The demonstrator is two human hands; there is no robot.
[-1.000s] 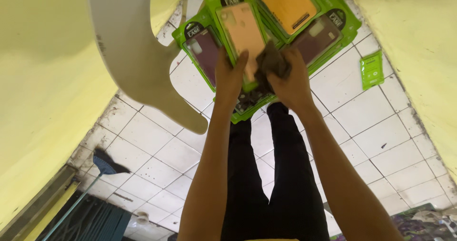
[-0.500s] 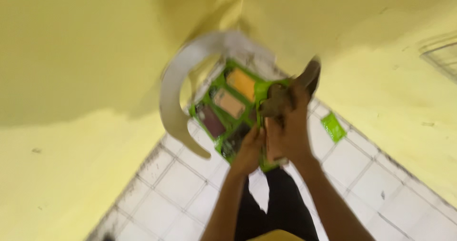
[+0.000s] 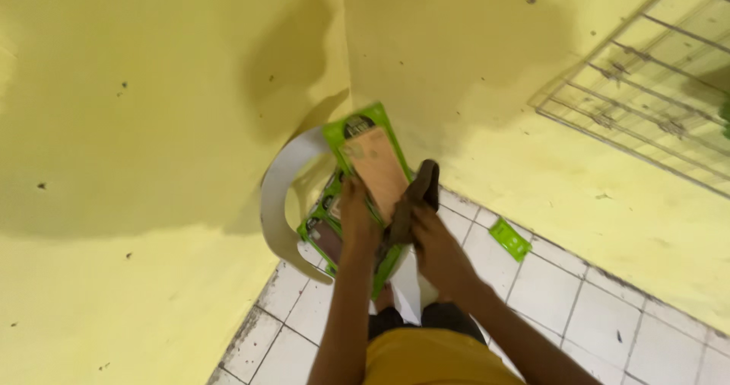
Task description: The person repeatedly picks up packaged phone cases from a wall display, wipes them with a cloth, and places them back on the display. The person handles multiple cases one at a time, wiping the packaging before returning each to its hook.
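A white tiled floor (image 3: 578, 294) meets yellow walls (image 3: 152, 126) at a corner in the upper middle of the frame. A wire rack (image 3: 654, 73) hangs at upper right. The left hand (image 3: 356, 216) grips a green package (image 3: 372, 164) at the centre. The right hand (image 3: 437, 248) is closed on a dark cloth (image 3: 418, 195) touching the package. A white plastic chair (image 3: 277, 210) stands just behind, and a small green piece (image 3: 509, 239) lies on open tiles to the right.

Small shop corner: packaged phone cases (image 3: 372, 173), wire display rack (image 3: 654, 73).

Even, fairly bright indoor light with a warm yellow cast. Broad soft shadows lie on the yellow wall (image 3: 152, 126) around the corner and behind the white plastic chair (image 3: 277, 202). Slight softness throughout; straight lines bend toward the edges. No strong glare.
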